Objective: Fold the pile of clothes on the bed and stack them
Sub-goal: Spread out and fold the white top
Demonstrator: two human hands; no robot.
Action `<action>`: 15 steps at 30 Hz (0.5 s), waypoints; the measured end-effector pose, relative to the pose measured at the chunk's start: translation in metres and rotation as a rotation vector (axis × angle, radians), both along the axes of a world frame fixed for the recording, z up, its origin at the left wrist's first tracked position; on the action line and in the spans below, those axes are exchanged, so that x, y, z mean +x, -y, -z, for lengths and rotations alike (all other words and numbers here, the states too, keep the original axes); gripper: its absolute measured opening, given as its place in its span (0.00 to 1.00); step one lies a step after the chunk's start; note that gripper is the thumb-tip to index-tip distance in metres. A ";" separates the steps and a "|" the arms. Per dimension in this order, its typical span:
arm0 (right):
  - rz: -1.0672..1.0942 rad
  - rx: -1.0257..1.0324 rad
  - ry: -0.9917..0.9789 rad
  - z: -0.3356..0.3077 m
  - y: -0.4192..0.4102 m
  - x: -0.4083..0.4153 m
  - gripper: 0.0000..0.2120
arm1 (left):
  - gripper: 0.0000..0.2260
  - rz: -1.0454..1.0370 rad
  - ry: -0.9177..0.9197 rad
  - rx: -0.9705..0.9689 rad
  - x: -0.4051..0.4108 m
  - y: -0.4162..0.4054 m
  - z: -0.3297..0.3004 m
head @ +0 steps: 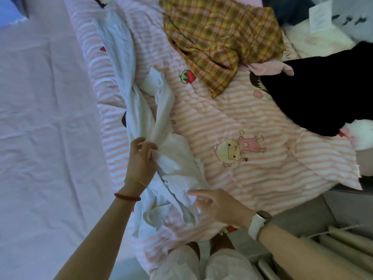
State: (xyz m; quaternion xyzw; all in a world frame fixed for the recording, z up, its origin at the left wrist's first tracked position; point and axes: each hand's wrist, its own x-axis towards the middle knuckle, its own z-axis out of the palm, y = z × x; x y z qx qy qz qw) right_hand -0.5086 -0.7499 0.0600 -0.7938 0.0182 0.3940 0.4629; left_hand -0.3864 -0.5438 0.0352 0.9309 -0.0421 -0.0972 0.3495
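Note:
A crumpled white garment [159, 122] lies stretched along the left part of the pink striped quilt [252, 174]. My left hand [141, 158] pinches a bunched fold of it near its middle. My right hand [220, 205] hovers at the garment's lower end with fingers spread and relaxed, touching the cloth's edge. A yellow plaid garment [220, 37] lies heaped at the top. A black garment [314, 91] lies at the right with a pink piece [268, 68] poking out beneath it.
A pale bare sheet [46, 128] covers the bed's left side. More clothes, dark blue and white [323, 23], are piled at the top right. The quilt's edge hangs over the bed near my legs [201, 263]. Pale slats [343, 245] stand at the lower right.

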 end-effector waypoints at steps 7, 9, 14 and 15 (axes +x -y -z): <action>0.051 -0.210 0.762 -0.009 -0.023 0.092 0.13 | 0.22 -0.575 -0.243 -0.146 -0.055 -0.033 0.010; -0.230 -0.207 0.787 -0.003 -0.049 0.126 0.20 | 0.22 -0.572 -0.347 -0.160 -0.072 -0.026 0.019; -1.057 -0.510 0.877 0.024 -0.086 0.173 0.31 | 0.14 -0.415 -0.533 -0.132 -0.110 0.003 0.041; -1.107 -0.551 0.901 0.026 -0.087 0.177 0.30 | 0.14 -0.408 -0.539 -0.122 -0.115 0.006 0.045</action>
